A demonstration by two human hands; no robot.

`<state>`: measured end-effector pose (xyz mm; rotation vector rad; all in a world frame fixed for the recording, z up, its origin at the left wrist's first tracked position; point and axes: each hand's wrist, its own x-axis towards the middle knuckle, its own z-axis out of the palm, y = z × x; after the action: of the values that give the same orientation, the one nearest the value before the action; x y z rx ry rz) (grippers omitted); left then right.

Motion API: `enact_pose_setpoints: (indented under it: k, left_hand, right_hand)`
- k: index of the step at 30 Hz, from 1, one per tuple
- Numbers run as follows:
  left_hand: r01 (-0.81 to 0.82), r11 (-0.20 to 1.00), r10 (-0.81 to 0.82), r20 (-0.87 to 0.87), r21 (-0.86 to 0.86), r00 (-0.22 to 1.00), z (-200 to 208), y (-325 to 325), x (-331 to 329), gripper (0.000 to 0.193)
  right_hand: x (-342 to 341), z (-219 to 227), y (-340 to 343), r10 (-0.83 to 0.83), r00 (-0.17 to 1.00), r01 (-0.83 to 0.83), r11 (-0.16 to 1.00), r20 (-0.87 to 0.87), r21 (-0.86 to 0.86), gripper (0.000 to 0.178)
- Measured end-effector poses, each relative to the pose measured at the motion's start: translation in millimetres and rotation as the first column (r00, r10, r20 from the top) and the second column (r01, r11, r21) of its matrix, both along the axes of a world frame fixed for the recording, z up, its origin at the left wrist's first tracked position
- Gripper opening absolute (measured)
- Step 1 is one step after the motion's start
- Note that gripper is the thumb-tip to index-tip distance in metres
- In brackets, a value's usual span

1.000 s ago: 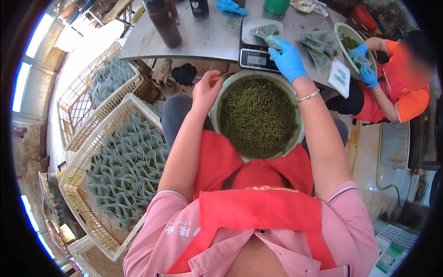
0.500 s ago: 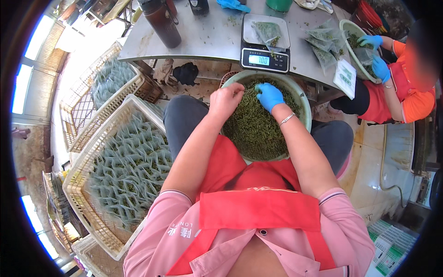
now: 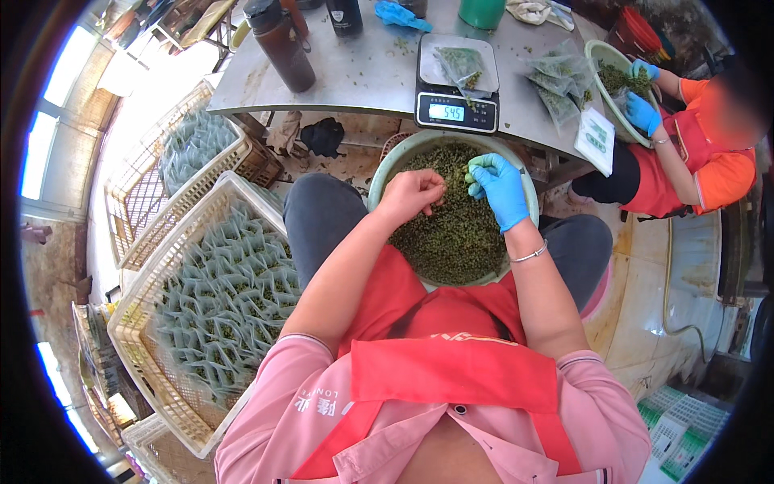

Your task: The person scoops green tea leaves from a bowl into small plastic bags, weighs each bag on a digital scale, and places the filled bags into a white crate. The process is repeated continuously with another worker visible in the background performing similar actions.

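A round pale-green tub (image 3: 528,181) full of small green peppercorns (image 3: 451,246) sits between my knees. Over its left part hovers my bare left hand (image 3: 413,196), thumb and fingers pinched together; whatever is between the tips is too small to name. My right hand (image 3: 500,192), in a blue glove with greenish fingertips, is curled above the tub's right part, and its contents cannot be made out. Just beyond the tub, a digital scale (image 3: 456,111) stands on the table edge with an open clear bag (image 3: 461,66) of peppercorns lying on its pan.
Filled bags (image 3: 558,81) lie on the metal table (image 3: 363,85) right of the scale; a dark bottle (image 3: 280,48) stands left. Crates (image 3: 133,355) of upright filled bags (image 3: 230,298) stand at my left. At right, a gloved co-worker (image 3: 677,149) handles peppercorns in another tub (image 3: 597,60).
My right hand has lifted out of the peppercorns and drawn back toward me. My left hand has shifted slightly right and nearer. The scale's reading has changed. The co-worker's hands have moved slightly.
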<state>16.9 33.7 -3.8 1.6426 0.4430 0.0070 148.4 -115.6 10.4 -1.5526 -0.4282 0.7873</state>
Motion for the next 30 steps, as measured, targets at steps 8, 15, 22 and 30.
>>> enact_pose_setpoints:
  k: [8, 15, 22, 30]
  left_hand:
    - [-0.039, 0.848, -0.043, 0.142, 0.528, 0.989, 0.5, 0.7, -10.0, 0.024]
    - [-0.147, 0.85, 0.076, 0.157, 0.507, 0.985, -0.4, 5.5, -9.3, 0.022]
    - [-0.269, 0.826, 0.18, 0.222, 0.495, 0.958, 3.2, 6.5, -3.2, 0.018]
    - [-0.502, 0.763, 0.384, 0.338, 0.408, 0.859, 20.3, 35.9, 12.0, 0.021]
  right_hand:
    - [32.9, 31.0, 50.1, 0.007, 0.718, 0.173, 0.967, 0.696, -0.189, 0.031]
    - [40.7, 12.4, 58.9, -0.051, 0.689, 0.18, 0.978, 0.723, -0.102, 0.016]
    - [42.2, 9.9, 36.1, -0.272, 0.659, 0.312, 0.947, 0.701, 0.075, 0.022]
    - [61.0, 20.8, 73.9, -0.227, 0.204, 0.354, 0.924, 0.952, 0.144, 0.022]
